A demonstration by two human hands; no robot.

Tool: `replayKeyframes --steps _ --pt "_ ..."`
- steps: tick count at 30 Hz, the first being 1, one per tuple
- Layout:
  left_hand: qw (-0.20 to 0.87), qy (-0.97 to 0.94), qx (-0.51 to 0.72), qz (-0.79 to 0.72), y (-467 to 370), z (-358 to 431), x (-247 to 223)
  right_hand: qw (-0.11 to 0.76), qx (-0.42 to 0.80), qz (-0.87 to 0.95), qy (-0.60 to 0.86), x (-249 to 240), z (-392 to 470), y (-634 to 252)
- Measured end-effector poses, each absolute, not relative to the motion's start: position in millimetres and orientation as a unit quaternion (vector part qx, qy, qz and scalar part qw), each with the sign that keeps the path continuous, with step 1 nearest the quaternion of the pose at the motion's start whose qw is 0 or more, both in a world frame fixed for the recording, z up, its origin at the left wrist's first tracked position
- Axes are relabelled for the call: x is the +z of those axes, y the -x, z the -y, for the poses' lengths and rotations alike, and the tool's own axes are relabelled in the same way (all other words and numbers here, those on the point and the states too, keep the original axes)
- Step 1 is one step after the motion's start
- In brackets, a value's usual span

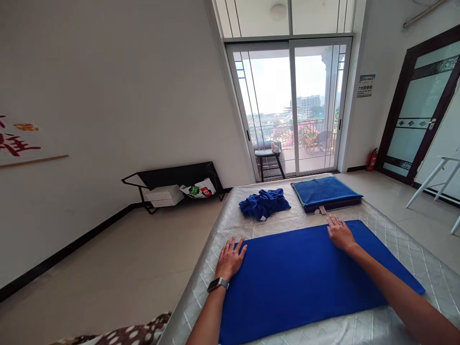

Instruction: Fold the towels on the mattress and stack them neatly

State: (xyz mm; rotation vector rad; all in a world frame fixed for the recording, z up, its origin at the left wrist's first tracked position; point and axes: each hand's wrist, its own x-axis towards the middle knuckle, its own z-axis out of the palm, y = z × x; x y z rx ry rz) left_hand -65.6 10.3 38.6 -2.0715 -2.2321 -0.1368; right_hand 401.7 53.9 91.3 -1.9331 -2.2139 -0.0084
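A smooth blue cloth (287, 278), which looks like a towel, is spread flat on a plastic-covered mattress (398, 239). My left hand (230, 258) rests at its far left corner, fingers spread, with a watch on the wrist. On the far edge, toward the right, lies my right hand (340, 234), palm down with fingers stretched out. Beyond the cloth is a crumpled blue towel (264, 203) with a small white tag. To the right of that sits a stack of folded towels (327, 191), a blue one on top.
A black-framed rack (172, 177) holding a white box (164, 196) and a printed bag (199, 189) stands by the left wall. Sliding glass doors (293, 110) are beyond the mattress. A white-legged table (431, 182) is at right; a brown spotted blanket (132, 333) lies at bottom left.
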Motion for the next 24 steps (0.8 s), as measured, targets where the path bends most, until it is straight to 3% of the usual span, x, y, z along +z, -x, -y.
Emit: replayKeyframes --steps 5,9,20,24 --pt "0.052 0.683 -0.050 0.727 66.6 -9.3 37.7 0.104 0.095 0.859 0.492 87.7 -28.4 -286.6" --pt "0.055 0.683 -0.045 0.727 67.8 -8.8 38.0 0.095 0.119 0.867 0.475 79.4 -24.2 -265.8" --pt "0.046 0.677 -0.035 0.734 70.3 -9.8 34.2 0.040 0.036 0.715 0.697 74.7 -57.9 -472.5" --pt "0.048 0.678 -0.038 0.733 71.6 -10.7 32.1 0.024 0.033 0.677 0.735 78.1 -58.4 -505.4"
